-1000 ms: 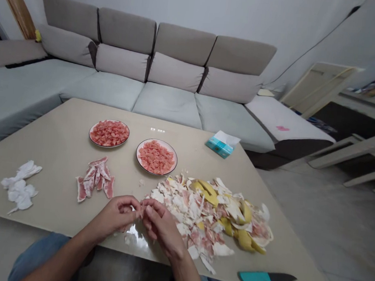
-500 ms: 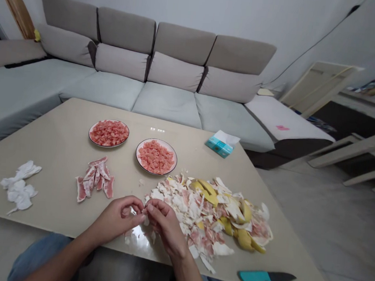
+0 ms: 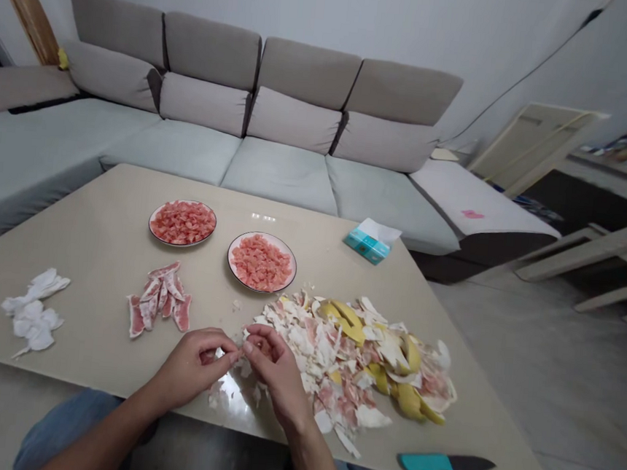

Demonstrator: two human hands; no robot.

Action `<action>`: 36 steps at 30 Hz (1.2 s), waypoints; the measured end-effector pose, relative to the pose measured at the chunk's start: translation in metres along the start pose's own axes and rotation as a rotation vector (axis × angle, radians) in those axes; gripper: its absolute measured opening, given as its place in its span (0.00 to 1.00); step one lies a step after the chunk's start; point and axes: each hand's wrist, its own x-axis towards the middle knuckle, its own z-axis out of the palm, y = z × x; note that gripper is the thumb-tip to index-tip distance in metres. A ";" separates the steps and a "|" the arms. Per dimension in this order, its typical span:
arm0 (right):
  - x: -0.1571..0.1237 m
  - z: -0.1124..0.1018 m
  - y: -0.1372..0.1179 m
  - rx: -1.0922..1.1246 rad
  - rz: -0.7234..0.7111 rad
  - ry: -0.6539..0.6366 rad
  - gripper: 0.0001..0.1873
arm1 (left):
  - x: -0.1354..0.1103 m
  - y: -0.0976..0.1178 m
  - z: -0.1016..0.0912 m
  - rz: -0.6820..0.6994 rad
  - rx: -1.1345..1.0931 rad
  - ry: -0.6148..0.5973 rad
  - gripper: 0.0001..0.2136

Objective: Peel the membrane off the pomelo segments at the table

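Note:
Near the table's front edge, my left hand (image 3: 195, 367) and my right hand (image 3: 276, 374) meet at the fingertips. My right hand is closed around a small pink piece of pomelo (image 3: 265, 347), mostly covered by the fingers. Thumb and forefinger of my left hand are pinched at its edge; what they grip is too small to make out. Beside my right hand spreads a heap of white pith, membrane and yellow pomelo peel (image 3: 335, 361). Several unpeeled pomelo segments (image 3: 161, 298) lie beyond my left hand. Two plates hold pink pulp: a left plate (image 3: 152, 230) and a nearer one (image 3: 291, 278).
A knife (image 3: 444, 464) with a turquoise handle lies at the table's front right edge. Crumpled tissues (image 3: 36, 313) are at the left, and a blue tissue box (image 3: 368, 244) stands at the back right. A grey sofa (image 3: 280, 173) runs behind the table (image 3: 98, 245).
My right fingers have lifted and curled slightly, so the pink piece shows more. My left fingers have drawn a little closer together in a pinch. Everything on the table is unmoved.

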 end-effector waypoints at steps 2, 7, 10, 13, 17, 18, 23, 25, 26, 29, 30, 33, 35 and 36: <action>-0.002 0.001 -0.002 -0.097 -0.108 0.028 0.17 | 0.001 -0.002 0.000 -0.032 0.011 0.034 0.09; -0.007 0.005 -0.006 -0.389 -0.178 -0.020 0.12 | 0.000 -0.005 -0.001 -0.016 -0.004 0.041 0.08; -0.007 0.005 -0.004 -0.394 -0.150 -0.014 0.11 | 0.000 -0.005 -0.002 0.006 -0.010 0.028 0.08; -0.005 0.004 -0.003 -0.367 -0.118 -0.019 0.12 | -0.001 -0.005 -0.001 0.015 -0.010 0.019 0.08; -0.005 0.005 -0.005 -0.367 -0.124 -0.011 0.11 | 0.000 -0.005 0.000 0.006 -0.029 0.011 0.08; -0.005 0.006 -0.006 -0.366 -0.127 -0.007 0.10 | 0.000 -0.005 0.000 -0.001 -0.037 0.009 0.08; -0.005 0.007 -0.008 -0.328 -0.116 -0.006 0.12 | 0.000 -0.002 0.001 -0.056 -0.114 -0.006 0.08; -0.005 0.005 -0.008 -0.345 -0.126 -0.023 0.12 | 0.000 -0.003 0.000 -0.086 -0.161 -0.013 0.09; -0.005 0.004 -0.007 -0.359 -0.136 -0.035 0.11 | 0.000 -0.003 0.000 -0.107 -0.196 -0.019 0.10; -0.005 0.003 -0.006 -0.389 -0.163 -0.074 0.11 | -0.001 -0.005 -0.002 -0.171 -0.312 -0.048 0.12; -0.006 0.003 -0.006 -0.400 -0.168 -0.083 0.10 | -0.001 -0.005 -0.002 -0.184 -0.340 -0.056 0.12; -0.006 0.004 -0.009 -0.431 -0.169 -0.082 0.09 | -0.001 -0.005 -0.003 -0.189 -0.347 -0.067 0.12; -0.007 0.004 -0.010 -0.421 -0.154 -0.087 0.10 | -0.001 -0.004 -0.003 -0.186 -0.331 -0.072 0.12; -0.007 0.003 -0.010 -0.408 -0.143 -0.096 0.11 | -0.001 -0.003 -0.003 -0.185 -0.324 -0.075 0.12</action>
